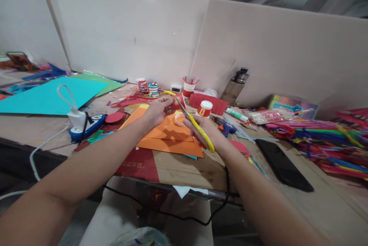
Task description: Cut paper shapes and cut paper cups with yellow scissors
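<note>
Above the orange sheets, my left hand [158, 112] pinches a red paper piece with gold print [178, 102], which looks like part of a paper cup. My right hand [204, 125] grips yellow-handled scissors [203, 132], their blades pointing up and left against the red piece. Whether the blades are cutting into it cannot be made out. A white ring [179, 120] is between the hands, over the orange paper [172, 145]. Just behind my right hand is a red and white paper cup [205, 109], upside down.
A blue power strip [96, 123] with a white plug and cable is at left, near a large turquoise sheet [54, 94]. On the right lie a black phone [283, 165], a blue glue gun [225, 128] and colourful pipe cleaners [330, 142]. A bottle [234, 87] stands by the partition.
</note>
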`<state>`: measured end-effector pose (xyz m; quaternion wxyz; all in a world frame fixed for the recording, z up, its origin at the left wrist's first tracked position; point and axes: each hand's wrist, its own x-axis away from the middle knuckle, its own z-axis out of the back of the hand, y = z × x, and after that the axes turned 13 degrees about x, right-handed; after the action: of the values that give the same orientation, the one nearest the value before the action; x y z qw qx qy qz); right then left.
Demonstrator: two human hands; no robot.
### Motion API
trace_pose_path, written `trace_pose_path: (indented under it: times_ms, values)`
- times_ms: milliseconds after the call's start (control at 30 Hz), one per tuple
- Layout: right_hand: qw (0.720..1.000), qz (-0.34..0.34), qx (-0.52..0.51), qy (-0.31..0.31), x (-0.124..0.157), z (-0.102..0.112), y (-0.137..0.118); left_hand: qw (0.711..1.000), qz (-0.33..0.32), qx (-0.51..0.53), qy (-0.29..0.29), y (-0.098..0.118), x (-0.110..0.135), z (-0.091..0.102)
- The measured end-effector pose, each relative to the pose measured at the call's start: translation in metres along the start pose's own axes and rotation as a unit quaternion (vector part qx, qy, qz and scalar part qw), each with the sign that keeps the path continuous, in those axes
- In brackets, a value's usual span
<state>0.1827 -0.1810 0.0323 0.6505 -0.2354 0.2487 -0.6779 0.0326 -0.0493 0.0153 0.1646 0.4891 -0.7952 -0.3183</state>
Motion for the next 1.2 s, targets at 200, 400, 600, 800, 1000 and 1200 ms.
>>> trace_pose_path:
  times_ms: [200, 400, 600, 800, 1000, 1200]
  values:
    - [1.0, 0.019, 0.01, 0.005, 0.0, 0.001, 0.0, 0.999, 0.005, -0.032, -0.009, 0.006, 0.003, -0.004]
    - [0.999, 0.023, 0.003, 0.023, -0.002, -0.002, 0.0, 0.998, -0.038, -0.017, 0.037, 0.008, 0.005, -0.013]
    - [0.999, -0.011, -0.03, 0.011, -0.001, -0.006, -0.003, 0.998, -0.041, 0.0, 0.054, 0.005, 0.006, -0.015]
    - [0.999, -0.012, -0.029, 0.014, -0.001, -0.008, -0.002, 0.996, -0.059, -0.036, 0.054, 0.013, 0.005, -0.018]
    - [0.999, -0.011, -0.035, 0.014, 0.002, -0.007, -0.005, 0.994, -0.077, -0.041, 0.063, 0.014, 0.01, -0.022]
    - [0.999, -0.022, -0.035, 0.022, 0.0, -0.012, -0.006, 0.994, -0.081, -0.042, 0.056, 0.013, 0.009, -0.023]
